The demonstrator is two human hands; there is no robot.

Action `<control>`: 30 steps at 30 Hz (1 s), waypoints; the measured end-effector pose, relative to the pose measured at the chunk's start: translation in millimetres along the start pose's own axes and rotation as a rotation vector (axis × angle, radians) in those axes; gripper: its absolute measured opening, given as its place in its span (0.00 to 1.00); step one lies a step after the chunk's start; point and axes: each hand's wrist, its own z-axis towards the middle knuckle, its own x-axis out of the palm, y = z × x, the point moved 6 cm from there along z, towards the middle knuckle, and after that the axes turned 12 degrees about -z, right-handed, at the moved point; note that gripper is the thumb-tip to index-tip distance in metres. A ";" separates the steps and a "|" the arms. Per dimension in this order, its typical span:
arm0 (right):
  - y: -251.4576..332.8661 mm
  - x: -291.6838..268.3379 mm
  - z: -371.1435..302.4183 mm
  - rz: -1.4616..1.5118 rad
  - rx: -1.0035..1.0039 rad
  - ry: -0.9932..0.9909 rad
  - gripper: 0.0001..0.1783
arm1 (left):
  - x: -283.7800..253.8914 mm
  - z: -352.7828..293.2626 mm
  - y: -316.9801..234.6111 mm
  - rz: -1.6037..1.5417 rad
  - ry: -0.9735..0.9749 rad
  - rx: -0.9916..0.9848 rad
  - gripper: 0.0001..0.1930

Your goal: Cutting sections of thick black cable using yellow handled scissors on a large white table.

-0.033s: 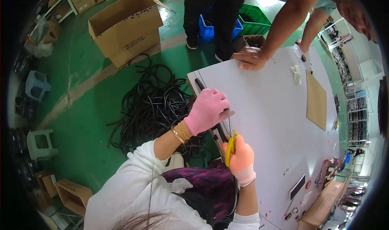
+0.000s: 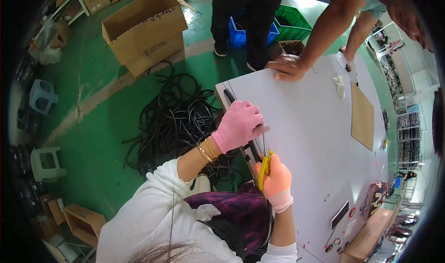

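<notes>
My left hand [image 2: 237, 125], in a pink glove, is closed over a black rubber tube [image 2: 229, 95] that lies along the left edge of the white table [image 2: 320, 124]. Part of the tube shows beyond my knuckles, and another black length shows below the hand. My right hand [image 2: 280, 176], in an orange glove with a striped cuff, grips yellow-handled scissors [image 2: 264, 169]. Their metal blades point away from me, with the tips beside my left fingers. Whether the blades touch the tube cannot be made out.
Tangled black tubing [image 2: 178, 112] lies on the green floor left of the table. Behind it stands an open carton [image 2: 148, 38]. Across the table a co-worker rests a hand [image 2: 288, 67] on the top. A brown board [image 2: 362, 114] and a phone [image 2: 340, 215] lie rightward.
</notes>
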 end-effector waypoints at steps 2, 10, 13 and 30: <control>-3.8 1.2 6.4 0.016 0.058 0.019 0.15 | 2.7 6.2 7.4 0.086 0.102 0.018 0.12; 6.5 -2.1 21.5 0.048 0.041 -0.027 0.15 | -2.2 20.0 33.4 0.137 0.110 0.053 0.18; 6.5 -0.1 23.0 0.075 0.061 0.001 0.14 | -5.5 21.9 38.0 0.131 0.108 0.069 0.18; 4.2 4.4 27.4 0.214 0.063 0.021 0.11 | -8.2 21.9 45.2 0.108 0.129 0.082 0.16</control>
